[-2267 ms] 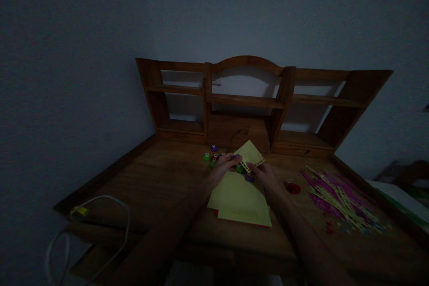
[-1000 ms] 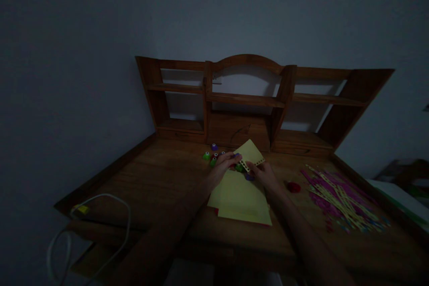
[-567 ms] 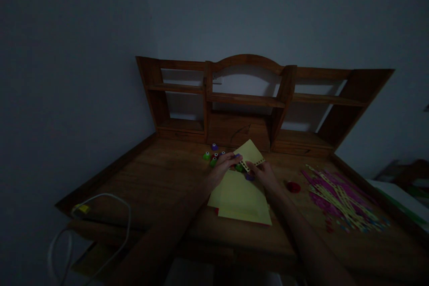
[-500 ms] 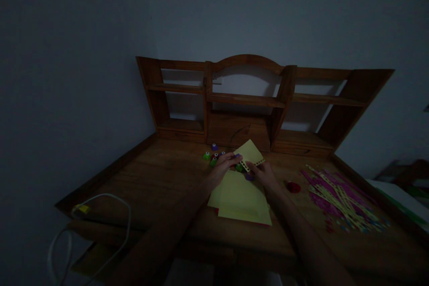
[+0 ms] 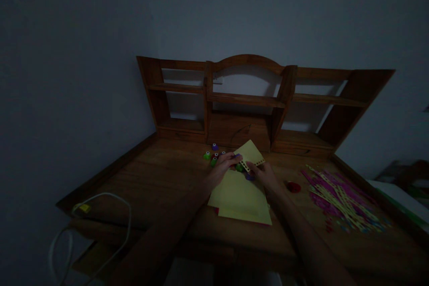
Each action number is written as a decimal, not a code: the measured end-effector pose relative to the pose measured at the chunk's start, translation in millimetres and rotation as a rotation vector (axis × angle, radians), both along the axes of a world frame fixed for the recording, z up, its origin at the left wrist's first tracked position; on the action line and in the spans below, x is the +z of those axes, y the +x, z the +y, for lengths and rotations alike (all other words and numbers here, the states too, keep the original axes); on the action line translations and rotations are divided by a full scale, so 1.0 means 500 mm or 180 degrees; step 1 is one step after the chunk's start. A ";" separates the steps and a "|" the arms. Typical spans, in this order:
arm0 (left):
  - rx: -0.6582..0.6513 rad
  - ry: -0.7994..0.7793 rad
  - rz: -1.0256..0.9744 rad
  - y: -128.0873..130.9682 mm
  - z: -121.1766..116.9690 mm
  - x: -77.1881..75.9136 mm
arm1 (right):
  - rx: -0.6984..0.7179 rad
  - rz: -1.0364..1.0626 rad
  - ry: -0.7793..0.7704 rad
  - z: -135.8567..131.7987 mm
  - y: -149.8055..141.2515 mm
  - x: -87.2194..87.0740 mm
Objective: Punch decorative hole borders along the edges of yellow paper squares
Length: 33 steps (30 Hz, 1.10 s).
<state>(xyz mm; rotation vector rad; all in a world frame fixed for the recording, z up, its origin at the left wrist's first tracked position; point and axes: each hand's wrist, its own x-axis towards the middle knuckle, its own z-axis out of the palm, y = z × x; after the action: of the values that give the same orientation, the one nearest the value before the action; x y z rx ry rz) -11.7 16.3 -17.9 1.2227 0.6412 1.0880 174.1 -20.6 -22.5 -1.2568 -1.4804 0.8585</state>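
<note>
A yellow paper sheet (image 5: 250,148) with rows of punched holes along its two near edges is tilted up over the desk. My right hand (image 5: 264,173) pinches its near corner. My left hand (image 5: 225,164) is closed around a small purple craft punch (image 5: 237,156) at the sheet's left edge; the fingers partly hide it. Beneath the sheet lie a green punch (image 5: 239,167) and another purple piece (image 5: 250,177). Just left of my left hand stand several small punches, among them a green one (image 5: 207,155) and a purple one (image 5: 215,146).
Nearer me lies a stack of yellow paper (image 5: 241,196) with red sheets showing underneath. To the right are a round red object (image 5: 294,187) and a pile of punched yellow and pink strips (image 5: 338,196). A wooden shelf (image 5: 246,98) backs the desk; a white cable (image 5: 129,214) loops at left.
</note>
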 end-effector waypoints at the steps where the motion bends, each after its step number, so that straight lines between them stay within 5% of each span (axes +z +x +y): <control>1: 0.0007 0.0008 0.0024 0.000 0.000 0.000 | -0.0007 -0.0021 0.0015 -0.002 0.000 0.002; 20: -0.0026 0.0054 -0.0070 0.003 -0.018 0.019 | -0.0214 0.0243 -0.0111 -0.008 -0.005 -0.006; 33: 0.0317 -0.0181 -0.0319 -0.006 -0.015 0.031 | -0.0143 0.0407 -0.0058 -0.009 -0.004 -0.004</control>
<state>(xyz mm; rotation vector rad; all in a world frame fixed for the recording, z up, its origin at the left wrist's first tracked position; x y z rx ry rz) -14.7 8.9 -2.2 1.0898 0.6573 1.1983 171.9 -24.8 -24.5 -1.2211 -1.3412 0.9073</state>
